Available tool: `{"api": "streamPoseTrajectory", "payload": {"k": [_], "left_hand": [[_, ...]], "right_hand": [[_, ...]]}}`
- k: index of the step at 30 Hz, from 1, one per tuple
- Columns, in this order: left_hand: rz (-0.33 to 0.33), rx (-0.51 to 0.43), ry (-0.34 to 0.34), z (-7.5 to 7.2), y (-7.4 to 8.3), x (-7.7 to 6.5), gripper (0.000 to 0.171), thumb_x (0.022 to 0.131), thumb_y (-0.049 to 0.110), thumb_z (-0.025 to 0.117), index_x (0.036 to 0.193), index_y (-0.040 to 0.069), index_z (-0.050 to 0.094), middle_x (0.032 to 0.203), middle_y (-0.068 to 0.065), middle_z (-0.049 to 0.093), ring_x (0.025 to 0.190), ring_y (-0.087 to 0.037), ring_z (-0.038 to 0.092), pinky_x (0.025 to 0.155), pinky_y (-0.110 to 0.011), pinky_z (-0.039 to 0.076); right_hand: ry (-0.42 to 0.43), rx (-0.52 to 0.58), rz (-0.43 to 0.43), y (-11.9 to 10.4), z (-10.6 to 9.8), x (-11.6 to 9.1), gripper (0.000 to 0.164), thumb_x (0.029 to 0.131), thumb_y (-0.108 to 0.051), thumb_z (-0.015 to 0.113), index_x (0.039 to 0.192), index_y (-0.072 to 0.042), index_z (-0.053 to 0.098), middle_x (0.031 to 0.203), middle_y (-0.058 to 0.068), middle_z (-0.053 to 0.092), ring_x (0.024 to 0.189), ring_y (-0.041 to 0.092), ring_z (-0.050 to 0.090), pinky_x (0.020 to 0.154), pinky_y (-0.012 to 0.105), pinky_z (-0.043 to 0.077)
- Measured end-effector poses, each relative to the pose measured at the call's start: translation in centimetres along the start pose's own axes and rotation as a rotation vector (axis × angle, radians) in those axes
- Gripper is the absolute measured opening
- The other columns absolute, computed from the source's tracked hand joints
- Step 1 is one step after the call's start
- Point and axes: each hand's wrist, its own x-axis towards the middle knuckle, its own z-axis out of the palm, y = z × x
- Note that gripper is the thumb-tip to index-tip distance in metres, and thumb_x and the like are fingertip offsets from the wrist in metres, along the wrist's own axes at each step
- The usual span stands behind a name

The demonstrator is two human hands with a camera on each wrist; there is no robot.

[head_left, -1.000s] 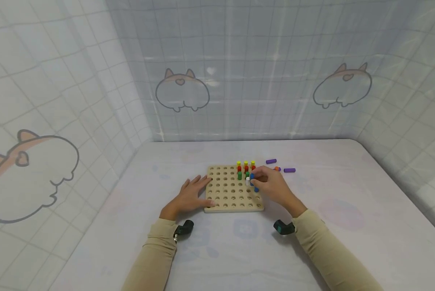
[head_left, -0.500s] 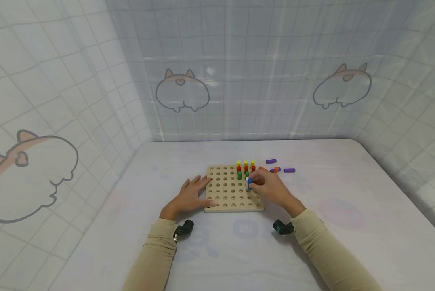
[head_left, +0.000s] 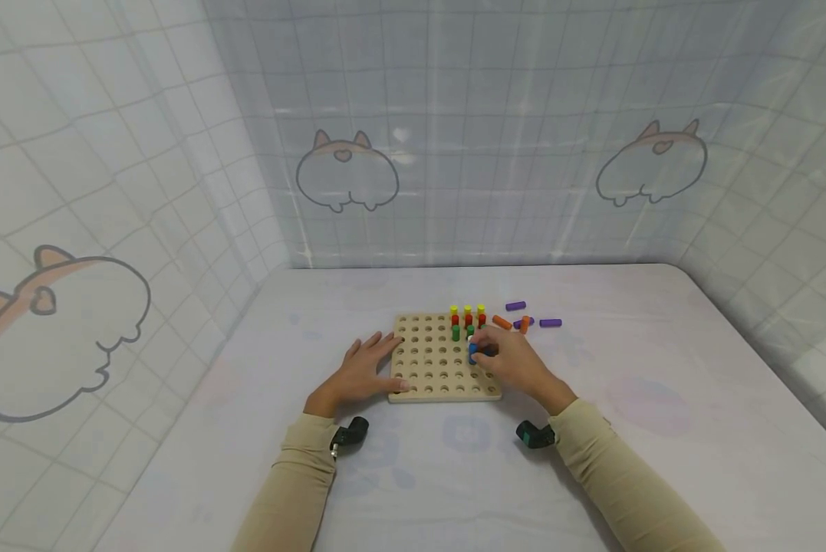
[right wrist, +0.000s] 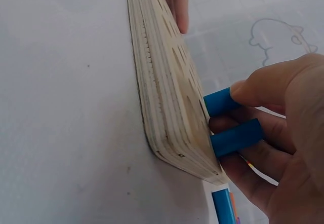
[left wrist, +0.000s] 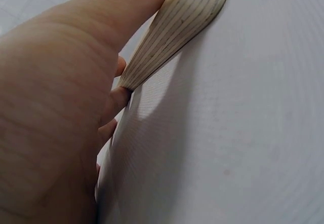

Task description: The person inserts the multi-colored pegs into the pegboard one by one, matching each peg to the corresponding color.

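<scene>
A pale wooden pegboard (head_left: pixel 426 376) with rows of round holes lies on the table. My left hand (head_left: pixel 364 370) rests along its left edge, fingers extended and thumb over the front corner. In the left wrist view, fingers touch the layered board side (left wrist: pixel 174 26). My right hand (head_left: pixel 516 359) pinches a blue peg (right wrist: pixel 221 101) between thumb and fingers, its lower end right at the board's surface. Beside it a second blue peg (right wrist: pixel 237 137) stands upright on the board. Yellow pegs (head_left: pixel 468 310), red pegs (head_left: pixel 468 320) and green pegs (head_left: pixel 456 333) stand in rows behind; white ones are mostly hidden.
Right of the board lie purple pegs (head_left: pixel 551 323) and orange pegs (head_left: pixel 501 322), some crossing each other. Another blue peg (right wrist: pixel 224 206) shows past the board's corner in the right wrist view. A tile-patterned curtain (head_left: pixel 488 153) hangs behind the table.
My right hand has brought the blue peg slightly toward me and left, lowering it to the board in front of the white peg. The orange pegs have come into fuller view. My left hand stays put.
</scene>
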Motion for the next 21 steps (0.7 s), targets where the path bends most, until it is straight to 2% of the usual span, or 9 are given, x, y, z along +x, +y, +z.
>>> {"api": "streamPoseTrajectory", "payload": {"k": [15,21], "left_hand": [[-0.009,0.006,-0.01,-0.06,0.02,0.05,0.104,0.081,0.07,0.068,0.161,0.018,0.027,0.165,-0.004,0.022,0.153,-0.026,0.007,0.121,-0.052,-0.004],[-0.006,0.009,-0.005,-0.03,-0.12,0.07,0.104,0.08,0.071,0.068,0.16,0.018,0.028,0.165,-0.003,0.022,0.153,-0.026,0.008,0.121,-0.053,-0.004]], "right_hand": [[-0.019,-0.08,0.017,0.13,0.27,0.0,0.02,0.09,-0.012,0.075,0.11,-0.011,0.072,0.102,-0.002,0.072,0.096,0.014,0.065,0.087,0.041,0.055],[-0.014,-0.042,0.021,0.21,-0.49,-0.1,0.015,0.091,-0.014,0.074,0.106,-0.014,0.073,0.1,-0.005,0.071,0.093,0.012,0.066,0.085,0.038,0.056]]}}
